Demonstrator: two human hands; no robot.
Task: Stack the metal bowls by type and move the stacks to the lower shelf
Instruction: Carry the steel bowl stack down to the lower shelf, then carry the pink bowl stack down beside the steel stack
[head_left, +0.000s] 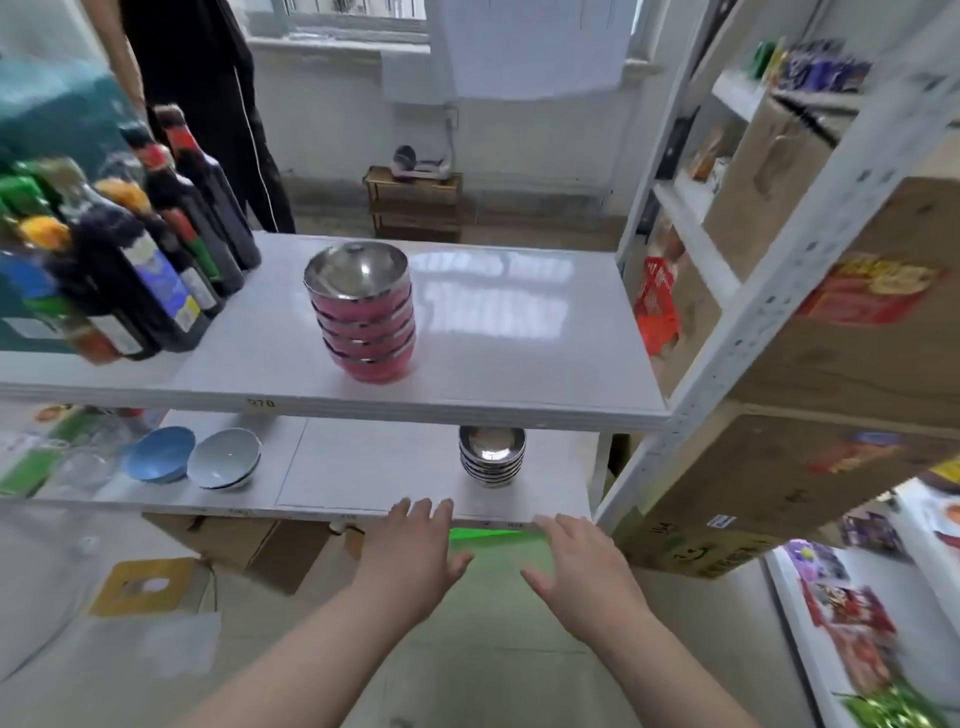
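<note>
A stack of several pink-sided metal bowls (366, 317) stands upright in the middle of the white upper shelf (519, 364). A shorter stack of plain silver metal bowls (492, 457) sits on the lower shelf (363, 467), right of centre. My left hand (410, 545) hovers just in front of the lower shelf's front edge, palm down, fingers apart, holding nothing. My right hand (576, 561) is beside it to the right, also empty with fingers spread, below and in front of the silver stack.
Dark sauce bottles (156, 249) crowd the upper shelf's left end. A blue bowl (161, 454) and a grey bowl (226, 460) lean on the lower shelf at left, beside glassware. A cardboard box (831, 415) and a white shelf post (753, 322) stand at right. A person in black stands behind.
</note>
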